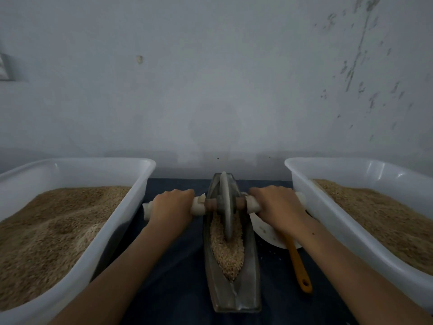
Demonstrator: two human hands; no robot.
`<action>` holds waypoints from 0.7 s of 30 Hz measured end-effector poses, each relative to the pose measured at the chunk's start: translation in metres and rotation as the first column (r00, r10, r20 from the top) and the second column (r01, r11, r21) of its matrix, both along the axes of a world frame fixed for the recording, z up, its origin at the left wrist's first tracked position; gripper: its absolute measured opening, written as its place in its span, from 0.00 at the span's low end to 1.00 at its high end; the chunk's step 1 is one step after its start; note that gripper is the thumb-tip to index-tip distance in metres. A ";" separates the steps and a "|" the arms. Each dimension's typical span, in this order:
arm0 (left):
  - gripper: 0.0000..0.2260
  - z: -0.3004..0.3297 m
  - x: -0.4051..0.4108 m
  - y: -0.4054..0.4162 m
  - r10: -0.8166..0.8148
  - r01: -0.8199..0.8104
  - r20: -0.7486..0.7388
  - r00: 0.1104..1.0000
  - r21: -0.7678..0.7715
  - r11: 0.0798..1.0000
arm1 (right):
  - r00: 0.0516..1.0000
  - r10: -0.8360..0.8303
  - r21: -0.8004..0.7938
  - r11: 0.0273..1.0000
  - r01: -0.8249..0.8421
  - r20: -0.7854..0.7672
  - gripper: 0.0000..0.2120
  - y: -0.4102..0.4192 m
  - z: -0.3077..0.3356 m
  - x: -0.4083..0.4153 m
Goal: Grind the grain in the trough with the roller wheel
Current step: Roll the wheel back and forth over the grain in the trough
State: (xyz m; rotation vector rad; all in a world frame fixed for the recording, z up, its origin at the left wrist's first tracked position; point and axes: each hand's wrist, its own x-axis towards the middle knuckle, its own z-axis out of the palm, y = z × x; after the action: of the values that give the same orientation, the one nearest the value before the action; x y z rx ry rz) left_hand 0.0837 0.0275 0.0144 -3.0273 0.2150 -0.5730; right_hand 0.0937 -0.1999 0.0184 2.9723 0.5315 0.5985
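Observation:
A long grey boat-shaped trough (250,287) lies lengthwise on the dark cloth in the middle. Pale grain (228,254) fills its groove. A grey roller wheel (226,207) stands upright on edge in the far half of the trough, its lower rim sunk in the grain. A wooden axle runs through its hub, with white-wrapped handles on both ends. My left hand (172,208) grips the left handle. My right hand (276,207) grips the right handle. Both forearms reach in from the bottom of the view.
A white plastic tub (131,202) heaped with grain stands on the left, and a second white tub (311,207) with grain on the right. A white plate (267,233) with an orange-handled utensil (298,266) lies under my right wrist. A grey wall rises close behind.

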 end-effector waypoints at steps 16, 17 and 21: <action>0.10 0.007 -0.001 0.002 0.008 0.002 -0.213 0.977 0.048 0.999 | 0.966 -0.025 -0.090 0.996 0.002 -0.256 0.03 -0.001 0.016 -0.007; 0.08 0.005 -0.001 0.001 0.005 0.001 -0.153 0.988 0.036 0.999 | 0.982 -0.019 -0.073 0.997 0.006 -0.187 0.03 -0.001 0.012 -0.006; 0.06 0.000 -0.003 -0.002 -0.004 0.004 0.010 1.000 -0.012 1.000 | 1.000 -0.008 0.003 1.000 0.008 -0.007 0.06 -0.001 -0.001 0.001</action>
State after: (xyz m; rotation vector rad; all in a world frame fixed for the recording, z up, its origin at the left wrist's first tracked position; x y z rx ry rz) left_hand 0.0810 0.0258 0.0140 -3.0354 0.2177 -0.5922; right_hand 0.0943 -0.2010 0.0179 2.9792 0.5186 0.5898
